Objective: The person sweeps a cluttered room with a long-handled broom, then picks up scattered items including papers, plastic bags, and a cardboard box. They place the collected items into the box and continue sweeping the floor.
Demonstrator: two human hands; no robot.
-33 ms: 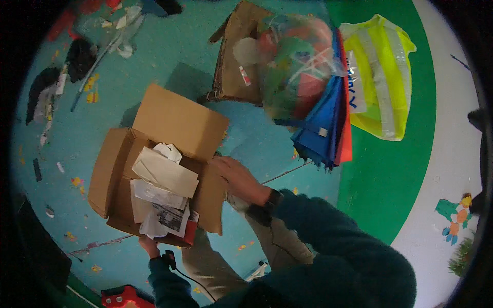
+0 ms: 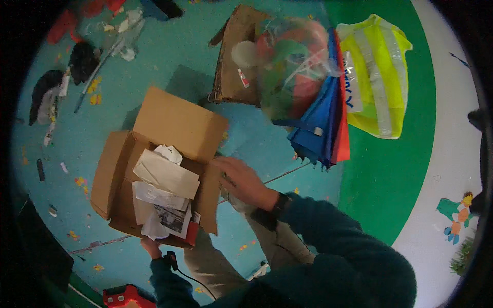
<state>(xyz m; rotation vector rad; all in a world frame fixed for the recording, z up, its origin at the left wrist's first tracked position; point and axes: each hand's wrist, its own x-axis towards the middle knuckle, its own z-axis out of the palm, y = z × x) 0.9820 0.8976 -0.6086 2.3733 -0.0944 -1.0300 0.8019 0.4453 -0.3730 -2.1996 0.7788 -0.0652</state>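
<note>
An open cardboard box point(image 2: 117, 204) is tilted in front of me, its flaps spread. Inside lie a cream envelope point(image 2: 167, 174), a crumpled white paper point(image 2: 169, 153), a printed black-and-white sheet point(image 2: 174, 218) and something red point(image 2: 192, 232) at the near right corner. My left hand point(image 2: 151, 248) grips the near edge of the box, its fingers partly hidden beneath. At the right side, my right hand point(image 2: 246, 184) is closed on the side flap point(image 2: 209, 200), with its fingertips out of sight behind the cardboard.
Beyond stands another cardboard box point(image 2: 231, 72) beside a clear bag of coloured things point(image 2: 292, 66). A folded blue umbrella point(image 2: 313, 128) and a yellow reflective vest point(image 2: 377, 77) lie to the right. Scraps and a thin rod point(image 2: 95, 77) litter the left floor. A red object point(image 2: 126, 296) is nearby.
The view has shifted slightly. My right hand has moved a little to the right and down along the flap; the box and its papers look the same.
</note>
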